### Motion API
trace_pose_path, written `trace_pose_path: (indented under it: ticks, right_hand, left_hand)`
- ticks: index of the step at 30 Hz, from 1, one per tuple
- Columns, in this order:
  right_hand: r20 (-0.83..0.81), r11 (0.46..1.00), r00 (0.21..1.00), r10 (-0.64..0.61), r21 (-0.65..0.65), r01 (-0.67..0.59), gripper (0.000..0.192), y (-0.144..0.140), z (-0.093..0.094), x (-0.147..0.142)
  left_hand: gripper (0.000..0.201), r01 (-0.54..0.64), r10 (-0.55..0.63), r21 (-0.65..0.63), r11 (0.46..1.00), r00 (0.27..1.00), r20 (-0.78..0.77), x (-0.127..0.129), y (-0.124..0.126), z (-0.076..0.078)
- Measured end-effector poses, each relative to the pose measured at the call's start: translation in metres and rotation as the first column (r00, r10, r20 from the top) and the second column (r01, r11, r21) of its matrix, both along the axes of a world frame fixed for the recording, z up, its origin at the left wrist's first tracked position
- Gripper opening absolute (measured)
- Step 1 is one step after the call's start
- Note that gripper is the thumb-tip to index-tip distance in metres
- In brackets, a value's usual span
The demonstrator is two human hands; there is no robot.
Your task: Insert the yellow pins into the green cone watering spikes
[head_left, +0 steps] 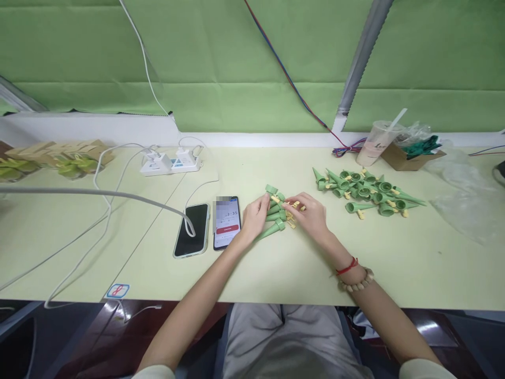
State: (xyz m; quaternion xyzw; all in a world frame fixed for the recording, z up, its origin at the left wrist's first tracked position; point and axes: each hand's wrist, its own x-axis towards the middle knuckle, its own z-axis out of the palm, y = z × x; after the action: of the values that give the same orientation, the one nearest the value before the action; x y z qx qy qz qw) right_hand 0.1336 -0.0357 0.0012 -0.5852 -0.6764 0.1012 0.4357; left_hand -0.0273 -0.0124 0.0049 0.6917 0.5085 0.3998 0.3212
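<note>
My left hand point(255, 216) is closed around a green plastic cone point(271, 189) with a wide, collar-like end. At that cone, my right hand point(311, 215) pinches a small yellow plastic piece point(275, 199) between thumb and fingertips; the fingers partly hide it. Several more green cones lie on the table under and beside my left hand, among them a loose cone point(272, 229) nearest to me. Small yellow pieces point(291, 223) are scattered beneath my right fingers. Farther right lies a pile of green cones point(366, 190), many with a yellow piece at the wide end.
Two phones, one dark point(192, 231) and one lit point(226, 237), lie left of my hands. Behind them is a power strip point(171, 166) with white cables. A drink cup point(376, 145), a cardboard box point(400, 160) and plastic bags point(457, 200) stand at right. Packaged items point(74, 158) sit far left.
</note>
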Motion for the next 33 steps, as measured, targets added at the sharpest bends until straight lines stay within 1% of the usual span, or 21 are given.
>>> trace_pose_path:
  ticks: [2,4,6,7,9,12,14,16,20,21,23,25,29,31,33]
  right_hand:
    - [-0.13,0.998,0.991,0.022,-0.06,-0.03,0.025,0.002,-0.001,-0.001]
    - [-0.306,0.984,0.948,0.083,-0.126,-0.127,0.03,0.004,-0.001,-0.002]
    - [-0.497,0.949,0.857,0.135,-0.184,-0.257,0.035,0.005,-0.001,-0.004]
    - [-0.58,0.925,0.803,0.142,-0.211,-0.316,0.036,0.006,-0.001,-0.005]
    - [-0.699,0.876,0.706,0.113,-0.265,-0.403,0.038,0.007,0.001,-0.005]
    - [-0.81,0.804,0.584,0.05,-0.314,-0.505,0.037,0.006,0.006,-0.004]
    - [-0.853,0.764,0.521,0.026,-0.319,-0.56,0.035,0.004,0.01,-0.003]
    - [-0.871,0.738,0.491,0.022,-0.317,-0.596,0.034,0.003,0.013,-0.003]
    - [-0.864,0.688,0.501,0.057,-0.329,-0.647,0.033,0.002,0.011,-0.004]
    - [-0.863,0.682,0.501,0.062,-0.33,-0.652,0.033,0.002,0.009,-0.005]
    - [-0.872,0.695,0.485,0.061,-0.312,-0.648,0.032,0.002,0.007,-0.006]
    - [-0.889,0.713,0.453,0.062,-0.278,-0.643,0.029,0.002,0.006,-0.007]
    - [-0.913,0.715,0.402,0.065,-0.238,-0.657,0.027,0.002,0.008,-0.006]
    - [-0.921,0.726,0.383,0.067,-0.219,-0.652,0.026,0.002,0.009,-0.005]
    - [-0.927,0.738,0.368,0.072,-0.199,-0.645,0.027,0.002,0.008,-0.005]
  left_hand:
    - [0.046,0.002,-0.002,0.014,1.0,1.0,0.018,0.0,0.0,-0.001]
    - [0.043,0.039,-0.039,0.013,0.999,0.999,0.012,0.001,-0.002,-0.002]
    - [0.041,0.087,-0.087,0.007,0.996,0.996,0.008,0.003,-0.003,-0.004]
    - [0.04,0.108,-0.108,0.004,0.994,0.994,0.008,0.004,-0.003,-0.004]
    - [0.04,0.138,-0.138,-0.003,0.99,0.99,0.017,0.005,-0.002,-0.006]
    - [0.044,0.153,-0.153,-0.006,0.988,0.988,0.002,0.004,0.0,-0.009]
    - [0.045,0.143,-0.143,-0.005,0.99,0.989,-0.039,0.004,0.0,-0.008]
    - [0.045,0.134,-0.133,0.003,0.991,0.987,-0.094,0.003,-0.001,-0.006]
    - [0.038,0.121,-0.111,0.035,0.992,0.973,-0.201,0.002,-0.004,0.0]
    - [0.035,0.117,-0.105,0.042,0.992,0.97,-0.22,0.002,-0.005,0.001]
    - [0.031,0.12,-0.103,0.061,0.991,0.967,-0.234,0.003,-0.005,0.003]
    - [0.031,0.136,-0.115,0.084,0.987,0.97,-0.215,0.003,-0.004,0.003]
    - [0.032,0.157,-0.144,0.083,0.984,0.979,-0.145,0.002,-0.002,0.003]
    - [0.031,0.189,-0.18,0.075,0.979,0.978,-0.109,0.002,-0.002,0.003]
    - [0.029,0.236,-0.231,0.094,0.967,0.971,-0.057,0.002,-0.002,0.004]
